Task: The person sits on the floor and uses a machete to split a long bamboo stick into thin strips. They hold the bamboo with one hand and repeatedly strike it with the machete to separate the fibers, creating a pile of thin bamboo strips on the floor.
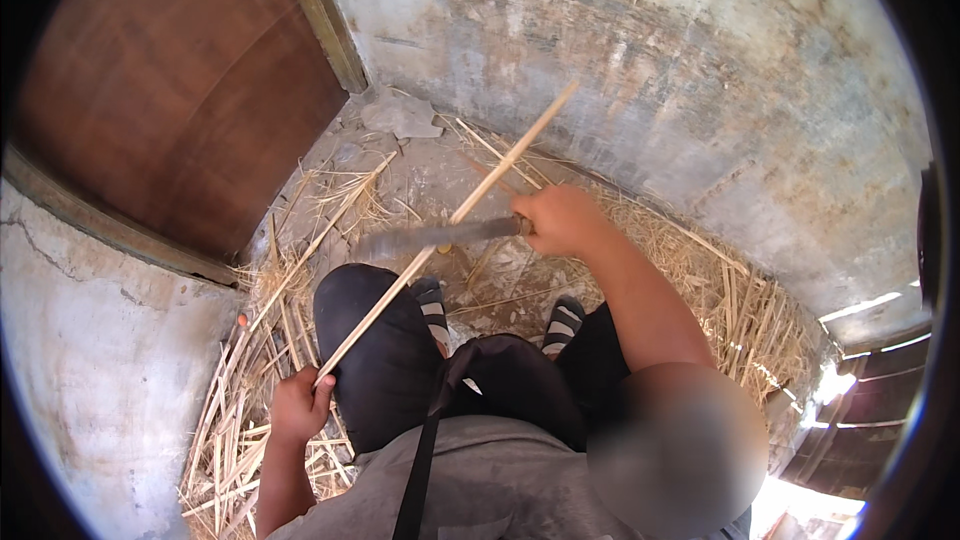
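Brown wooden door [180, 90], stained concrete wall [650, 60] (cracked), scattered straw [740, 310].

daylight, fairly bright & even; blown-out glare at lower right by the doorway [835, 380]. soft shadows under the knees. fisheye bends the wall [700, 70] edges, dark vignette round the rim. knife blade [430, 237] motion-blurred; smudged blur patch lower right.

Pale tan stick [450, 225], grey blade [435, 237]
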